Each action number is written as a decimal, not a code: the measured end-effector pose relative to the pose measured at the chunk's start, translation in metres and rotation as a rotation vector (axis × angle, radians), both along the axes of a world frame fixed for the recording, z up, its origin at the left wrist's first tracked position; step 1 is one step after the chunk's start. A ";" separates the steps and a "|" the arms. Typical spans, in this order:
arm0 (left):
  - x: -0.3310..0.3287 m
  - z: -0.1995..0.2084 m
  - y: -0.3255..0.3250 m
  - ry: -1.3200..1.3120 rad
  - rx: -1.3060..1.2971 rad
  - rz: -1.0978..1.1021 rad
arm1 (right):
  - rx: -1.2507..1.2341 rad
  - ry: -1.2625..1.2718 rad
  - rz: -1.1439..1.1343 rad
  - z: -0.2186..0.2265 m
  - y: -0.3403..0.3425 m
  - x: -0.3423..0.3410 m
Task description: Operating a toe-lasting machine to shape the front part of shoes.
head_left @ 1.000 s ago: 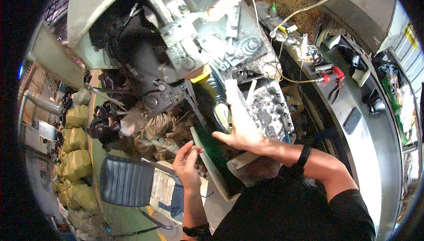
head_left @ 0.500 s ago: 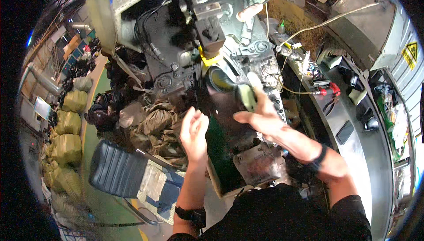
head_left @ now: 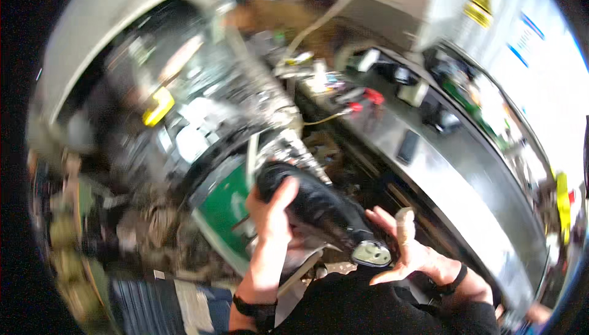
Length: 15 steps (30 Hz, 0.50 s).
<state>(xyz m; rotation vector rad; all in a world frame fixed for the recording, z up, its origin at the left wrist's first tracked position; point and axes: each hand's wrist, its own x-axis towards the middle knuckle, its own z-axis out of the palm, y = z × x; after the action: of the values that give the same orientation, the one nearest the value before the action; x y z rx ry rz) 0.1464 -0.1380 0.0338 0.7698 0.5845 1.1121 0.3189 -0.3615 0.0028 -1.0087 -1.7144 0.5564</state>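
The picture is motion-blurred. A black shoe (head_left: 319,209) lies slanted in front of my chest, with a pale oval opening (head_left: 371,253) at its lower right end. My left hand (head_left: 270,212) is closed around the shoe's upper left end. Beside the lower right end my right hand (head_left: 408,249) is held with fingers spread; I cannot tell whether it touches the shoe. A black band sits on each wrist.
A large grey machine (head_left: 202,108) with a yellow part (head_left: 158,105) and a green panel (head_left: 224,209) fills the left. A curved metal bench (head_left: 454,169) on the right carries a red-handled tool (head_left: 368,97), a dark flat device (head_left: 406,146) and small clutter. A striped seat (head_left: 153,301) is at lower left.
The view swung to the right and blurred. The black shoe came away from the machine down toward my chest. My left hand closed on it, and my right hand dropped to its lower end.
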 end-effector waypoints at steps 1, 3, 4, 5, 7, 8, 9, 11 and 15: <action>0.011 -0.015 -0.001 0.097 -0.111 -0.052 | -0.032 -0.114 -0.090 -0.002 -0.011 0.009; 0.037 -0.024 -0.009 0.157 -0.307 -0.229 | 0.058 -0.089 -0.281 -0.014 -0.023 0.017; 0.058 -0.025 -0.021 0.119 -0.417 -0.365 | 0.029 0.025 -0.393 -0.007 -0.033 0.018; 0.079 -0.029 -0.036 0.157 -0.384 -0.397 | 0.038 0.086 -0.454 -0.006 -0.038 0.024; 0.110 -0.058 -0.055 0.250 -0.364 -0.497 | -0.008 0.261 -0.631 -0.003 -0.053 0.040; 0.128 -0.074 -0.062 0.315 -0.457 -0.490 | -0.063 0.382 -0.728 -0.002 -0.061 0.051; 0.145 -0.101 -0.069 0.309 -0.463 -0.598 | -0.112 0.425 -0.825 0.001 -0.074 0.070; 0.188 -0.122 -0.098 0.284 -0.471 -0.830 | -0.163 0.657 -1.039 -0.026 -0.110 0.118; 0.239 -0.153 -0.129 0.570 -0.266 -0.967 | -0.218 1.265 -1.497 -0.047 -0.213 0.233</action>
<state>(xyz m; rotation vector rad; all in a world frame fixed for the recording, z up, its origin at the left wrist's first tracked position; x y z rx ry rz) 0.3857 -0.2667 -0.1192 0.9770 0.6936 -0.0887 0.5516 -0.5746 -0.0440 -1.3139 0.3627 0.2017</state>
